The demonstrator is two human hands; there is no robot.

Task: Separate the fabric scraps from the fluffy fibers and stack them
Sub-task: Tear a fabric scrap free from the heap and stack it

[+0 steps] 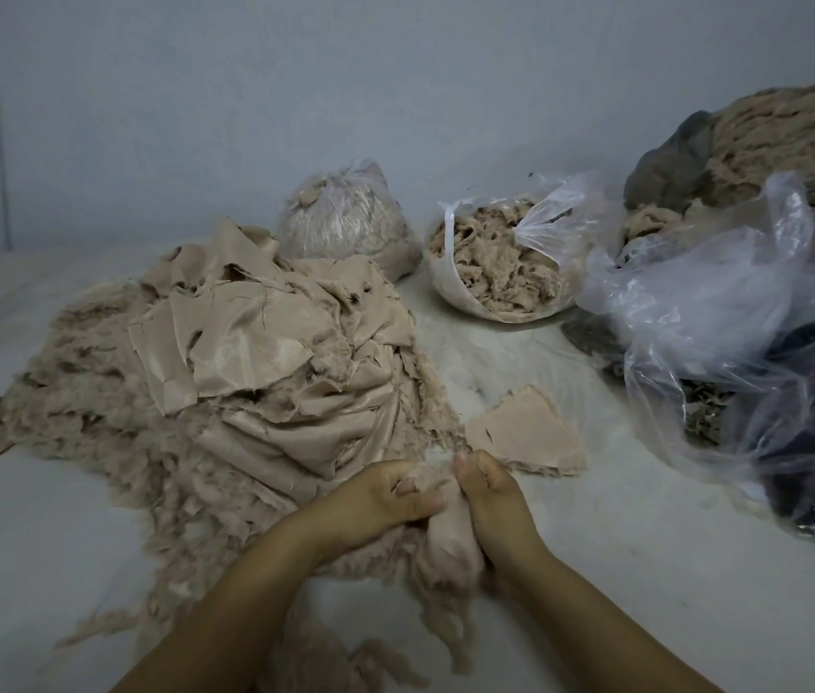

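Head view: your left hand [385, 497] and right hand [488, 492] both have fingers curled tight around one beige tuft [448, 535] low at centre. The heap of fabric scraps [265, 352] lies just left. A small scrap stack [525, 432] sits just beyond your right hand, on the pale sheet [595, 567].

Textile sorting room: bagged fibers [495, 262].

Bare floor [520, 362] betw scrap heap [265, 362] & plastic bags [725, 312].
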